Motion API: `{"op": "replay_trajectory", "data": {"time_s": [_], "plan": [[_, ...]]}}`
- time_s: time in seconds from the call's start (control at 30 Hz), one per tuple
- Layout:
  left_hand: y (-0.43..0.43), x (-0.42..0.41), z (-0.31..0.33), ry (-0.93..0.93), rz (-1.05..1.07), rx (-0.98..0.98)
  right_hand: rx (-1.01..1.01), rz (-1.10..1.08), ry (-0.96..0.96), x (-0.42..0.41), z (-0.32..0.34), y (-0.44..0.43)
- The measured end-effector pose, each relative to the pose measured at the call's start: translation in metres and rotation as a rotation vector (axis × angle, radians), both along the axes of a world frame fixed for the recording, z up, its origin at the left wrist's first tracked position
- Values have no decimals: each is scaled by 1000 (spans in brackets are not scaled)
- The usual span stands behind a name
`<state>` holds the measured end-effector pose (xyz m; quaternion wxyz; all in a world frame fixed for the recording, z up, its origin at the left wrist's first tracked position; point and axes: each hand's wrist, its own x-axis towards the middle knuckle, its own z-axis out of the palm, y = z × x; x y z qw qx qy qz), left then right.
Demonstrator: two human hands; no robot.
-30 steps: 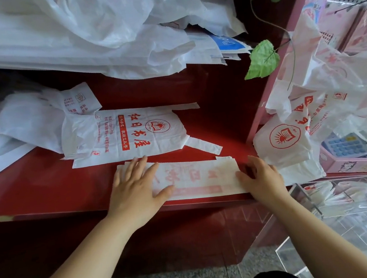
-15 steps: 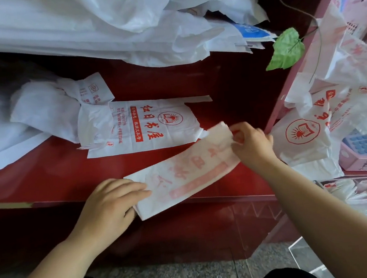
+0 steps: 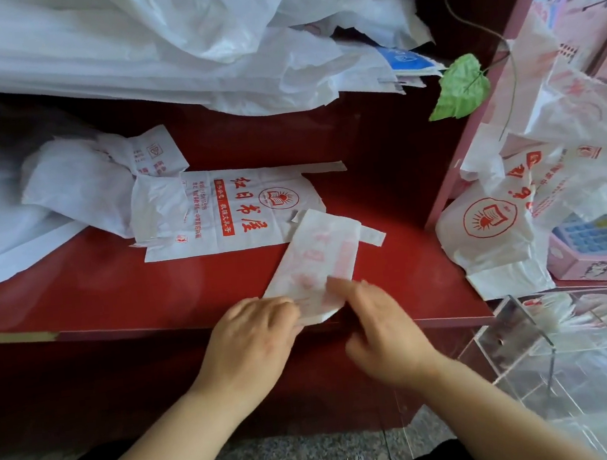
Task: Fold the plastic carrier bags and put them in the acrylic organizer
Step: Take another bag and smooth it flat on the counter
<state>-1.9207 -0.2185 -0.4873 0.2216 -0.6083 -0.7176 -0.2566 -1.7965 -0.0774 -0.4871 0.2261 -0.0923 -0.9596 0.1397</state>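
Observation:
A white carrier bag folded into a narrow strip [image 3: 318, 262] lies on the red counter [image 3: 114, 294], running from the front edge up and to the right. My left hand [image 3: 256, 332] grips its near end at the counter's edge. My right hand [image 3: 375, 319] is blurred beside that same end, fingers touching the strip. Behind it lies a flat white bag with red print [image 3: 232, 209]. The clear acrylic organizer [image 3: 553, 338] stands at the lower right, with folded bags inside it.
A big heap of white plastic sheets [image 3: 163, 46] fills the back of the counter. More printed bags [image 3: 500, 224] hang over a pink shelf edge at the right, near a green leaf [image 3: 461, 87] and a pink calculator box [image 3: 596, 247].
The folded strip has turned from lying sideways to pointing away from me. My right hand has left its far end and come down to the near end, beside my left hand.

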Motion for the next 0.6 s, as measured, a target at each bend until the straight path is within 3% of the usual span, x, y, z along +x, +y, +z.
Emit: {"op": "replay_trajectory", "data": {"time_s": [0.07, 0.23, 0.43, 0.5, 0.6], "plan": [[7, 16, 6, -12, -20, -2, 45, -24, 5, 9, -9, 0], [6, 16, 10, -241, -91, 20, -185, -159, 212, 18, -6, 4], [18, 9, 21, -943, 35, 56, -473, -288, 185, 21, 7, 4], [34, 6, 32, -960, 80, 102, -510, -313, 180, 15, 10, 7], [58, -3, 47, -969, 125, 151, -413, -289, 74, 4, 15, 13]]}}
